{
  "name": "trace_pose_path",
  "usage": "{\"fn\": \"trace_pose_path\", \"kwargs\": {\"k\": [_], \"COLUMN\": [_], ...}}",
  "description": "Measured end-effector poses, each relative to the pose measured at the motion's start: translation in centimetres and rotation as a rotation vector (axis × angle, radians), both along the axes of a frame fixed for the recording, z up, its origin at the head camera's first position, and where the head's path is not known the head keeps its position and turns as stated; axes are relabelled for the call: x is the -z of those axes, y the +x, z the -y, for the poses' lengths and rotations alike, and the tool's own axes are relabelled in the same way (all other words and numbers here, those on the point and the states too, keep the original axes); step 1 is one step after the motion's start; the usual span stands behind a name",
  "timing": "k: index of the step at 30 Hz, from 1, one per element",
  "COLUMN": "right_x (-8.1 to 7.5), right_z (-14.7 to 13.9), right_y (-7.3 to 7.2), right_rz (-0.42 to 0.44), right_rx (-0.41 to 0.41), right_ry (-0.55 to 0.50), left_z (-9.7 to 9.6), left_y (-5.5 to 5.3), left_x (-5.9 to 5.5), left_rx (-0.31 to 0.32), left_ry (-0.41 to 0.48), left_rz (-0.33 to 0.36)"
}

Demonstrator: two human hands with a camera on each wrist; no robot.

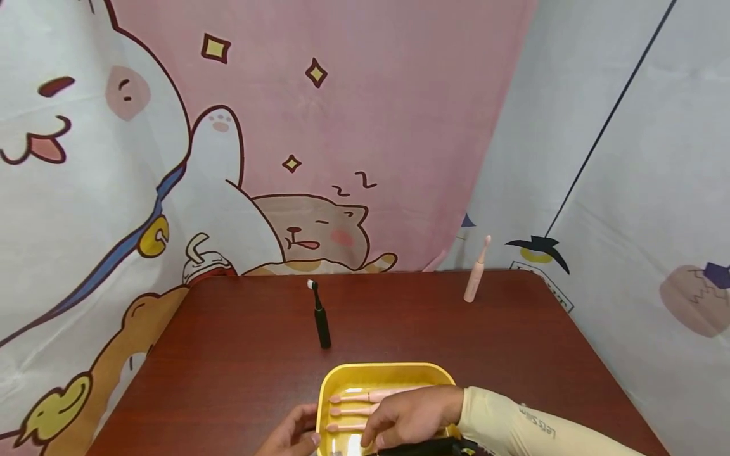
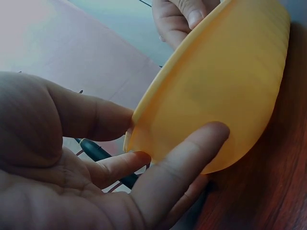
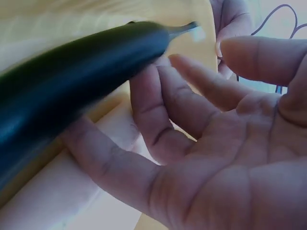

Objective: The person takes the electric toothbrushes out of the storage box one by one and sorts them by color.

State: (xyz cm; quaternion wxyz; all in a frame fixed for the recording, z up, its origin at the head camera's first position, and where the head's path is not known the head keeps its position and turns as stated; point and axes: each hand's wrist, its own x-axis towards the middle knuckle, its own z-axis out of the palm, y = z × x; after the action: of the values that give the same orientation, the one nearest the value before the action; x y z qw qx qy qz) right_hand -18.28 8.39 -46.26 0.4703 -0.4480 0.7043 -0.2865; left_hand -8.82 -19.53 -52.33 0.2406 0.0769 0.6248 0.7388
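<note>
A yellow tray (image 1: 388,367) sits at the table's front edge, holding several pink electric toothbrushes (image 1: 348,411). At its left side, my left hand (image 1: 293,434) grips the rim, the thumb at the edge and fingers against the outer wall, as the left wrist view shows. My right hand (image 1: 413,415) is over the tray, fingers bent downward. In the right wrist view a dark electric toothbrush (image 3: 96,76) lies across my fingertips, which touch it and are partly hidden behind it. The thumb stands apart from that brush. Pale pink handles show beneath the fingers.
A black electric toothbrush (image 1: 322,323) stands upright on the brown table (image 1: 228,354) behind the tray. At the back right, a pink electric toothbrush (image 1: 474,282) stands near the far edge. A printed cloth (image 1: 399,126) hangs behind the table.
</note>
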Motion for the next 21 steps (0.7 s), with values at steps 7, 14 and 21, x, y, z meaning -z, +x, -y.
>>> {"fn": "trace_pose_path", "kwargs": {"k": [7,14,21], "right_x": [-0.3,-1.0,-2.6], "right_z": [-0.1,-1.5,-4.0], "right_y": [0.1,0.0,-1.0], "right_rz": [-0.053,-0.102,0.086], "right_rx": [-0.174,-0.198,-0.072], "right_ry": [0.020,-0.030,-0.102], "left_z": [0.0,-0.2,-0.4], "left_y": [0.1,0.1,0.2], "left_x": [0.0,-0.3,-0.5], "left_rx": [0.006,-0.021,-0.039], "left_ry": [-0.004,-0.008,-0.033], "left_rz": [-0.015,0.061,0.091]}}
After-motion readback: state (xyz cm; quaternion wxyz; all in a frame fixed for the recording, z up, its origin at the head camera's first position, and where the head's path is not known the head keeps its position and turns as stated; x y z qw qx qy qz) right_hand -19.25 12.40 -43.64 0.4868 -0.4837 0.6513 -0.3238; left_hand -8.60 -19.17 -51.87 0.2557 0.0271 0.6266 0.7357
